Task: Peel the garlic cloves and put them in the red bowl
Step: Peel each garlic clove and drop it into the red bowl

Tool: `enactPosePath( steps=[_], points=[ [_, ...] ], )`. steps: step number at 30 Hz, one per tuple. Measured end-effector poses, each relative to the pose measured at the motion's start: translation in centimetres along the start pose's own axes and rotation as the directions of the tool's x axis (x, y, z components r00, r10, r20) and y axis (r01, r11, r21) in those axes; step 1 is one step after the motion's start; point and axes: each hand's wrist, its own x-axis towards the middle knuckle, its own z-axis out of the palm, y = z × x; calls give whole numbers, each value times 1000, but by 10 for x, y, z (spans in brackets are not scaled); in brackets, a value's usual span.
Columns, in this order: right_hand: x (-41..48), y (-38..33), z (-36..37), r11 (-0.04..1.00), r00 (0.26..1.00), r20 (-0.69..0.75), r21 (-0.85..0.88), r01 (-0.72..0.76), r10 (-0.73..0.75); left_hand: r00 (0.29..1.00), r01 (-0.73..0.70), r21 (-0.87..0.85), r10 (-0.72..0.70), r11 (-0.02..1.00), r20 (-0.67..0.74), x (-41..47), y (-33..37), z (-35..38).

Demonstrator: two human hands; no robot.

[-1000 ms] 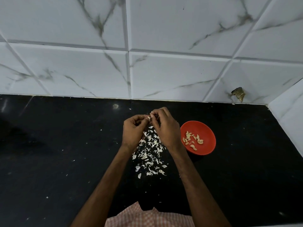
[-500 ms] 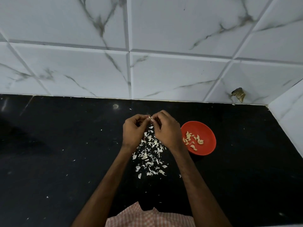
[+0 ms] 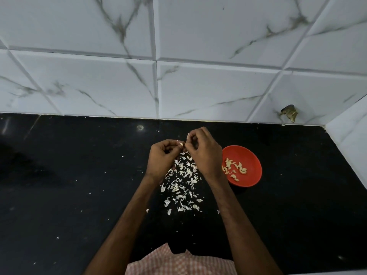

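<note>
Pinching pale clove and thin papery skin.

Both forearms are stretched forward, hands met just left of the red bowl. A garlic clove is pinched in the curled left hand; a skin flake is pinched by the right hand.

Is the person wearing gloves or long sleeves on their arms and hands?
No gloves. The left hand and right hand are bare, with no rings or watch showing. The forearms have no sleeves in view. At the bottom edge a pink-and-white checked cloth shows, probably their clothing.
</note>
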Motion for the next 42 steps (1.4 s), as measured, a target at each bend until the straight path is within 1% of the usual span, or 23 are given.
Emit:
enactPosePath(
  steps=[2,4,6,8,11,16,22,27,30,33,35,37,39,42],
  points=[
    [2,3,-2,998,999,-12,57,-38,39,999,41,-119,-41,992,5,-1,2,1],
    [1,9,-2,992,996,45,92,-81,77,997,72,-193,-69,979,19,-1,3,-1],
    [-4,14,1,993,987,117,40,-115,110,995,98,-243,-93,965,33,-1,4,-3],
    [-9,17,4,990,976,168,-11,-141,141,994,110,-263,-103,959,40,0,5,-3],
    [-13,16,6,985,968,184,-19,-171,171,994,108,-263,-103,959,34,-1,5,-3],
    [-6,10,2,967,954,231,121,-224,192,997,72,-242,-76,968,-11,-2,4,-5],
    [-1,-2,-2,968,984,169,233,-91,52,997,-32,-151,22,988,-69,2,0,-8],
    [0,-7,-2,966,987,157,250,-69,30,988,-129,-67,123,989,-96,-2,6,-4],
    [0,-10,-1,966,988,151,254,-44,5,978,-182,26,184,983,-101,0,6,-5],
    [1,-10,0,961,990,140,270,-49,11,970,-215,125,227,969,-91,1,3,-6],
    [1,-10,0,956,990,136,288,-60,21,960,-244,230,268,942,-77,2,2,-6],
    [1,-8,0,950,991,133,303,-68,28,956,-259,292,287,921,-60,3,1,-7],
    [0,-8,-1,945,991,128,316,-85,46,954,-268,301,295,915,-47,3,2,-6],
    [2,-7,-2,928,988,131,352,-120,78,965,-247,245,260,938,-24,2,4,-6]
  ],
)
